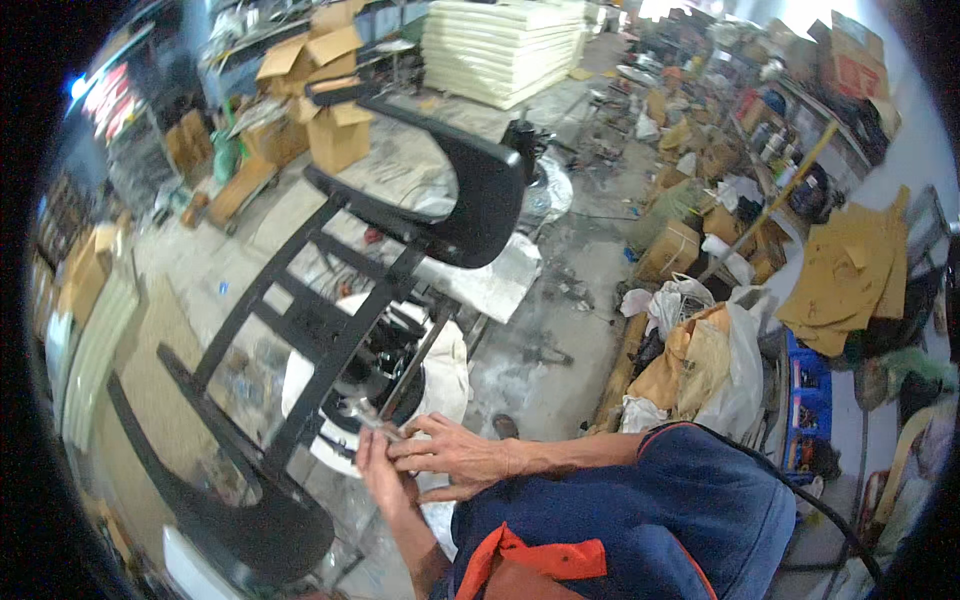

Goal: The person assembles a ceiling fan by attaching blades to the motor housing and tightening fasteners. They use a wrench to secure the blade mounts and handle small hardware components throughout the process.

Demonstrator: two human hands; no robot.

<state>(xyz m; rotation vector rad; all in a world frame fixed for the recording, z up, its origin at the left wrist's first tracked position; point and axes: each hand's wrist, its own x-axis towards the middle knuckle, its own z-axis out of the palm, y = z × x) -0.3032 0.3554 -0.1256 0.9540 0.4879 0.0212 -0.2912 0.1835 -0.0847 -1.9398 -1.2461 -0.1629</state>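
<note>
My left hand and my right hand are together in front of my body, fingers closed in and nearly touching. A small greyish piece shows at the fingertips of my left hand; its kind is too blurred to tell. My right fingers lie against the same spot, and what they grip is hidden. Just beyond the hands stands a black chair frame of crossed bars, with a curved black armrest at the far end and another armrest at the near left.
White sheeting and black parts lie under the frame. Cardboard boxes and stacked pale foam sheets stand at the back. Piled clutter, a white plastic bag, blue bins and flat cardboard line the right side.
</note>
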